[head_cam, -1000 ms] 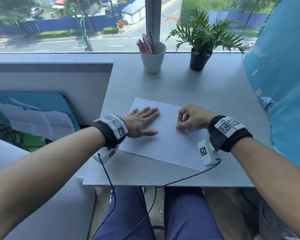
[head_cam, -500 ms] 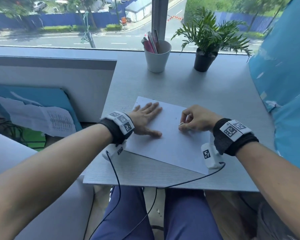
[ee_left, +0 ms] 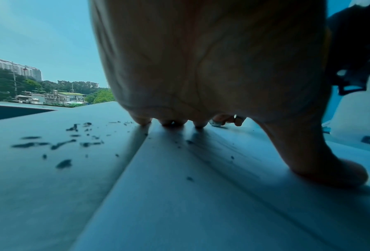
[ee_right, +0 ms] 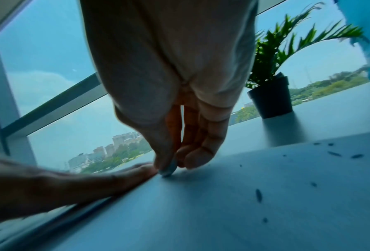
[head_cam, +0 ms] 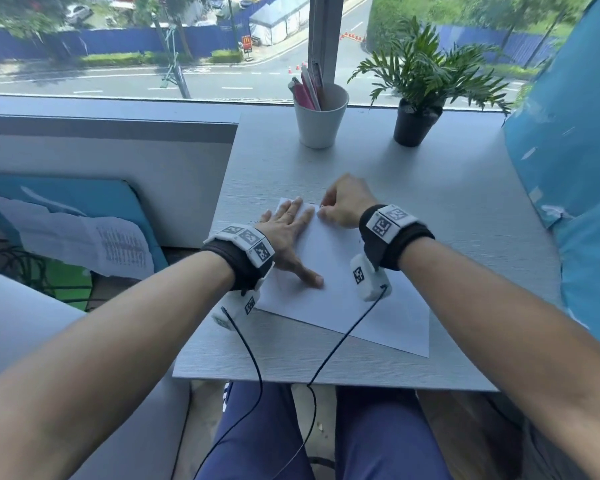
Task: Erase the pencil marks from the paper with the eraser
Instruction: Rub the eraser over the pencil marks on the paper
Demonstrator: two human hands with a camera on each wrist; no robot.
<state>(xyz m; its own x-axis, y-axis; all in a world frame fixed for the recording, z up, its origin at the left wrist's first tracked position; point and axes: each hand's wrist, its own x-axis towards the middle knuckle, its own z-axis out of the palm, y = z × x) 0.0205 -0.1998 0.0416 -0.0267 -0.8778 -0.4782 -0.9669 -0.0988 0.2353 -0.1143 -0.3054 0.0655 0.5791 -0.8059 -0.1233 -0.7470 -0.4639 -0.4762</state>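
Eraser [ee_right: 168, 170] pinched in right hand [head_cam: 343, 206] on paper [head_cam: 340, 285] — left hand [head_cam: 284, 226] flat, fingers straight.

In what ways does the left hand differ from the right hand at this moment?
The left hand lies flat with straight fingers; the right hand is curled. The left hand holds nothing and presses the paper down; the right hand pinches a small eraser. Both rest near the paper's far edge.

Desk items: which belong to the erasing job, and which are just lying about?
In the job:
paper
eraser, pinched by right hand
left hand, pressing the paper flat
eraser crumbs

Lying about:
pen cup
potted plant
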